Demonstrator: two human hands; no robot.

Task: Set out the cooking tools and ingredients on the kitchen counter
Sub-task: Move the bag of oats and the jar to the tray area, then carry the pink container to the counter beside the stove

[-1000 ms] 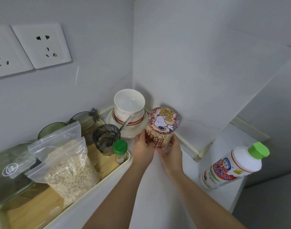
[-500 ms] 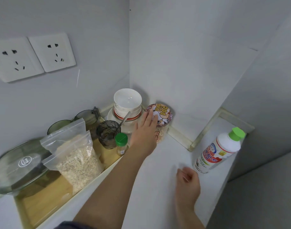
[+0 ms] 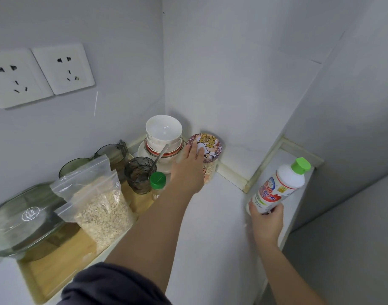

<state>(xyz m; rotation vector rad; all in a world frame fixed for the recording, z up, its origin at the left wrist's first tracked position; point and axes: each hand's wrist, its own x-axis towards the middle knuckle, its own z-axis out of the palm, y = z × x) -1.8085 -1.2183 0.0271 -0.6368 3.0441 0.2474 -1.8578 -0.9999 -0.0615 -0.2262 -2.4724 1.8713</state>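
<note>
While the left hand (image 3: pixel 188 172) reaches into the back corner of the counter (image 3: pixel 210 227), its fingers lie straight against the lid of the jar (image 3: pixel 210 146) and hold nothing. The jar stands there, just beside the stacked bowls (image 3: pixel 163 133). The right hand (image 3: pixel 266 223) is curled round the base of the white bottle (image 3: pixel 281 186), which leans at the right edge of the counter. I judge the step is arranging this corner. Next, the bottle, gripped low, needs a steady lift so it does not tip. A tray (image 3: pixel 56 276) with a bag of oats (image 3: pixel 100 208) sits at the left edge.
</note>
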